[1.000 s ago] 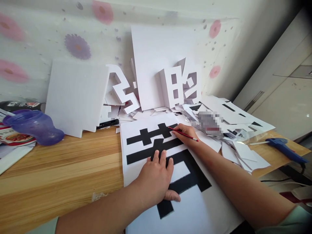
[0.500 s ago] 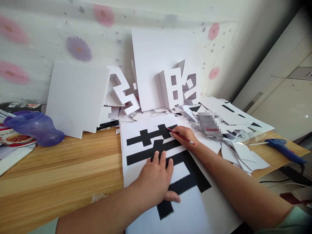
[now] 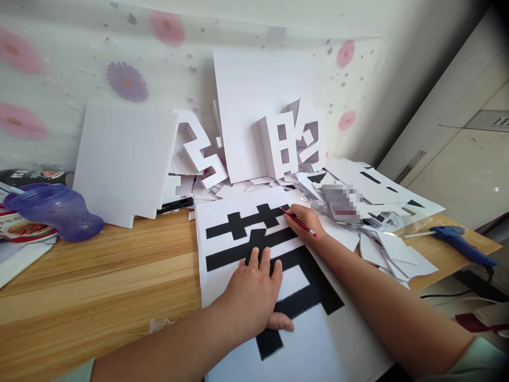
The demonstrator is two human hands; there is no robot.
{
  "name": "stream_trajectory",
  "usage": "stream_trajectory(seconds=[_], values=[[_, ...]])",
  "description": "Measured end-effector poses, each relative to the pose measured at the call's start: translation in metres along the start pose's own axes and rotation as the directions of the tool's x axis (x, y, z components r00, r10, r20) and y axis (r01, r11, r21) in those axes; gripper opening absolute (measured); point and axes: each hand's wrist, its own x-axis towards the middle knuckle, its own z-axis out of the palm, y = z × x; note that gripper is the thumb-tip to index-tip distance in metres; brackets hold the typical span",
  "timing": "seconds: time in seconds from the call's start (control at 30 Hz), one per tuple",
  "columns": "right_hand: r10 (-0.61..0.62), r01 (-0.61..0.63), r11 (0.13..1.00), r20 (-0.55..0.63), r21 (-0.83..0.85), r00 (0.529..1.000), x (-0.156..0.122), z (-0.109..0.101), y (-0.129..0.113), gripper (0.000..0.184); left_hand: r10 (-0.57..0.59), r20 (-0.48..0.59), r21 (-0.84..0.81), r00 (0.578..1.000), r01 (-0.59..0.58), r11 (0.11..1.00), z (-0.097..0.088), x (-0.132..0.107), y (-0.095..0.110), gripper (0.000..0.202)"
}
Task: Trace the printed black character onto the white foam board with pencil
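A white sheet (image 3: 294,345) with a large, black, blocky character on it lies on the table in front of me. My left hand (image 3: 256,289) is pressed on the sheet, fingers spread and thumb out to the side, over the black strokes. Near the top of the character, my right hand (image 3: 304,220) grips a red pencil (image 3: 300,225). Its tip points left, at the upper black stroke's right part. The right fingers hide the end of that stroke. Whether the black is printed or shows through cut-outs, I cannot tell.
White three-dimensional letter shapes (image 3: 278,146) and upright boards (image 3: 123,159) stand against the flowered wall cover. Paper scraps (image 3: 401,254) lie right, near a blue glue gun (image 3: 457,241). A purple container (image 3: 75,212) is at left; a black cutter (image 3: 175,205) lies by the boards.
My right hand and the pencil tip have slid slightly right along the upper black stroke. My left hand stays in place on the sheet.
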Motion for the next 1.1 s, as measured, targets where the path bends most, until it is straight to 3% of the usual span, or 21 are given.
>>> stream_trajectory(seconds=[0.3, 0.5, 0.7, 0.93, 1.1], values=[[0.137, -0.136, 0.991, -0.116, 0.019, 0.984, 0.000, 0.001, 0.005, 0.017, 0.000, -0.029, 0.005, 1.000, 0.000, 1.000, 0.007, 0.002, -0.001, 0.113], [0.229, -0.217, 0.972, -0.141, 0.094, 0.963, 0.000, -0.001, 0.003, 0.015, 0.000, -0.005, 0.010, 1.000, 0.000, 1.000, 0.002, 0.000, 0.000, 0.114], [0.378, -0.329, 0.912, -0.190, 0.246, 0.906, 0.004, -0.005, 0.000, 0.010, 0.001, -0.014, -0.005, 1.000, -0.001, 1.000, 0.006, 0.001, 0.000, 0.114], [0.386, -0.355, 0.782, 0.050, 0.512, 0.921, 0.038, 0.003, -0.020, 0.004, 0.011, -0.038, -0.015, 0.999, -0.012, 1.000, 0.015, 0.005, -0.004, 0.117], [0.423, -0.362, 0.728, 0.035, 0.582, 0.906, 0.043, 0.026, -0.019, 0.001, 0.027, -0.071, -0.024, 0.997, -0.028, 0.999, 0.017, 0.004, -0.004, 0.118]])
